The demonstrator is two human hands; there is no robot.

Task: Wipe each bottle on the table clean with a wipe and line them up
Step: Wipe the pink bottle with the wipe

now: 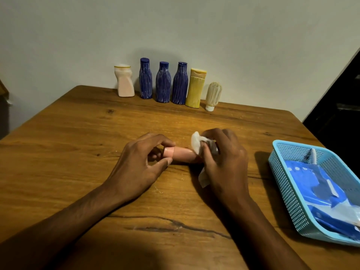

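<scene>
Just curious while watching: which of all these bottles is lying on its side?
The small pink bottle held between the left hand and right hand. The six along the wall all stand.

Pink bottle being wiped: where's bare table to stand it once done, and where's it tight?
Free: the table left of the pale pink bottle ending the row, right of the small upside-down bottle, and the wide strip between row and hands. Tight: the row itself, bottles nearly touching, and the right edge by the blue basket. The left hand and right hand hold the pink bottle mid-table.
</scene>
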